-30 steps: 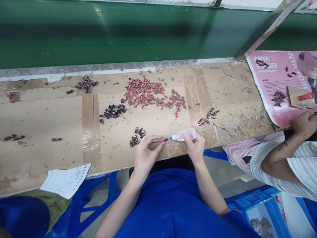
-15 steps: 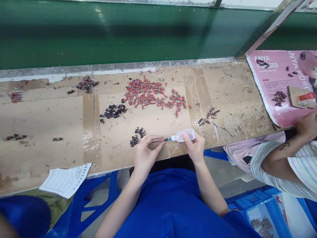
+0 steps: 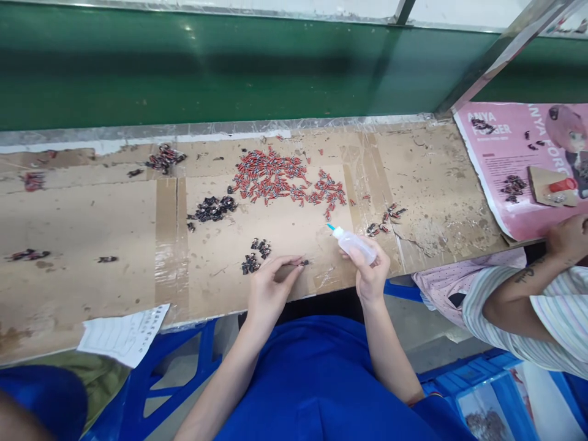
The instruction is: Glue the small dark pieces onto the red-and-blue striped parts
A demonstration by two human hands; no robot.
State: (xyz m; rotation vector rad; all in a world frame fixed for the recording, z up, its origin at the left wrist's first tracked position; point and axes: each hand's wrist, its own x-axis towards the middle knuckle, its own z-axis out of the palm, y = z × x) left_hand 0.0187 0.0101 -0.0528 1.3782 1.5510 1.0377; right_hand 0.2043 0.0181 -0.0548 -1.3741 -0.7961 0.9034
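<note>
- The left hand (image 3: 272,278), at the lower centre of the frame, pinches a small dark piece (image 3: 304,263) between thumb and forefinger, their tips almost together; the other fingers are gently bent.
- The small dark piece lies at those fingertips, low over the cardboard (image 3: 220,282), to the left of the right hand (image 3: 373,269) and well apart from it.
- The right hand, right of centre, is closed around a translucent squeeze bottle (image 3: 361,246), thumb along its near side.
- The bottle is tilted, its teal tip (image 3: 331,227) pointing to the upper left, above and to the right of the small dark piece and apart from it.
- Just beside the left hand, on its upper left, sits a cluster of black pieces (image 3: 250,264).
- A larger black pile (image 3: 215,209) lies left of centre, and a wide spread of red pieces (image 3: 269,174) fills the upper centre.
- Red-and-dark pieces (image 3: 377,229) lie near the right hand, above it in the frame.
</note>
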